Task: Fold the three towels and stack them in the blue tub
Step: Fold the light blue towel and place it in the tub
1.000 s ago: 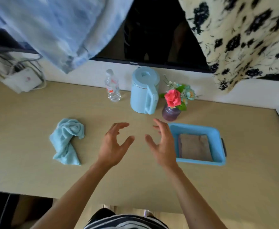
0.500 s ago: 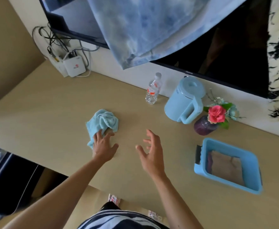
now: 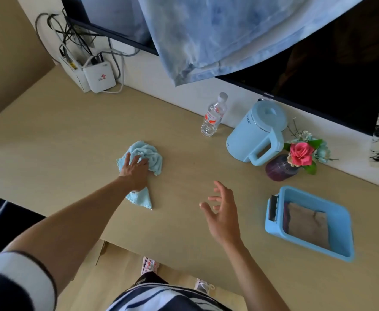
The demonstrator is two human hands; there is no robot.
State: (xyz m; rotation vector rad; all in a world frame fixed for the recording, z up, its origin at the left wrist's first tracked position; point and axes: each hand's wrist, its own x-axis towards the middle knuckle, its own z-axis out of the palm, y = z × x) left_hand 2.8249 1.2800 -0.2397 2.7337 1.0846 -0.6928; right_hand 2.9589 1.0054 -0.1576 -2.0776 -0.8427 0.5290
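A crumpled light-blue towel (image 3: 149,156) lies on the tan table (image 3: 49,140), left of centre. My left hand (image 3: 134,170) rests flat on top of it, fingers spread, pressing its middle; one corner of the towel sticks out below my wrist. My right hand (image 3: 223,213) hovers open above the table's middle, holding nothing. The blue tub (image 3: 341,214) sits at the right with a folded brown towel (image 3: 307,224) inside; a darker edge shows along its left side.
Along the wall stand a water bottle (image 3: 213,117), a light-blue kettle (image 3: 258,133) and a purple vase with flowers (image 3: 282,167). A white router with cables (image 3: 98,78) sits at the back left. Cloths hang over a dark screen above.
My left hand has reached further left onto the light-blue towel and now lies on it. My view has swung left, so the tub sits further right. My right hand stays open.
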